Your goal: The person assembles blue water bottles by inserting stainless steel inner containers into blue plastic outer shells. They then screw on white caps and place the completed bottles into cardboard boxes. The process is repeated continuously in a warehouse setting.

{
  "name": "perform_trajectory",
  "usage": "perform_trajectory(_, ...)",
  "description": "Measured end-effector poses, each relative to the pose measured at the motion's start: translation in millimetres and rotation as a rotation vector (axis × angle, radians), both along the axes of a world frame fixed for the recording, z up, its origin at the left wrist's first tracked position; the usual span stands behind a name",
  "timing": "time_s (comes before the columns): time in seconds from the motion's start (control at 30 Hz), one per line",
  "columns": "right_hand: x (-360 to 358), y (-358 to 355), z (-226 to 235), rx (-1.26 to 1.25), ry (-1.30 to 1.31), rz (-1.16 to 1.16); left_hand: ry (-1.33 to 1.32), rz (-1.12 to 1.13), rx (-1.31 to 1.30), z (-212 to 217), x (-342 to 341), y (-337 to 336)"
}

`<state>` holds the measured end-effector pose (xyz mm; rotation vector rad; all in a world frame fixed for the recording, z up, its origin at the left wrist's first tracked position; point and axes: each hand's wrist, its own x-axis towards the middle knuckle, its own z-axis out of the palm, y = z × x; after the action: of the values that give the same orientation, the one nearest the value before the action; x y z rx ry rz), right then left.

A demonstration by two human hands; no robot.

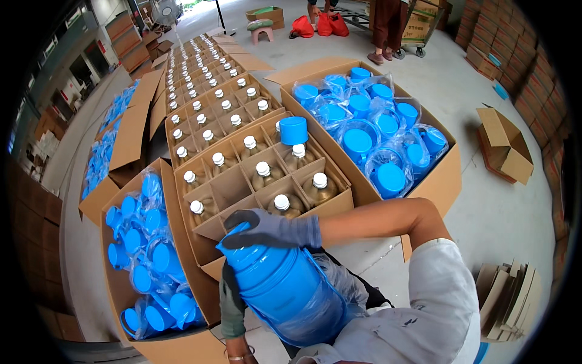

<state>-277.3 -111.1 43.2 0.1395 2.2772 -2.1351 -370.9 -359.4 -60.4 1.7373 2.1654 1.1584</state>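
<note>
Left hand [235,315] mostly hidden under the blue flask shell [280,285]; only a dark-sleeved forearm with a bracelet shows at the lower edge, touching the shell's underside, can't tell whether the fingers are curled or spread. Far left: open carton of blue shells [145,267] in clear plastic bags, packed tight, with more blue parts in a further box behind it. Centre: the big blue shell lies tilted across the person's lap, neck pointing up-left, still partly in a clear plastic bag [339,285]. Right hand [270,229], grey glove with dark fingertips, is laid over the shell's neck end, fingers curled and pressed down around it. Just behind the hand: divided cardboard box [242,182] with glass flask liners [262,173] standing upright in the cells, white caps up. One liner in that box wears a blue cup-shaped cap [293,130]. A long row of similar divided boxes runs away up-left. Right: another open carton of bagged blue cups [376,133]. Far right: small empty box [506,145] tipped on the floor, stack of flat cardboard pieces [506,297] near the lower corner.
</note>
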Motion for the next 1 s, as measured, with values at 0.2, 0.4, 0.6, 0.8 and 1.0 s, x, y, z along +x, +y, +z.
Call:
perform_trajectory(0.2, -39, 34, -104, -0.554, 0.355, 0.243, -0.162, 0.137, -0.082, 120, 42, 42)
perform_trajectory(0.4, -58, 32, -38, -0.552, 0.075, 0.155, -0.815, 0.309, 0.141, 62, -14, 50)
perform_trajectory(0.6, -92, 82, -76, -0.629, -0.294, -0.285, -0.432, 0.486, 0.421, -11, -53, 45)
perform_trajectory(0.8, -172, 101, -176, 0.466, 0.162, -0.381, -1.493, 0.717, 0.926, -18, -23, 39)
perform_trajectory(1.0, -271, 47, -215, 1.106, 0.062, -0.244, -1.543, 0.982, 0.738, -33, -31, 39)
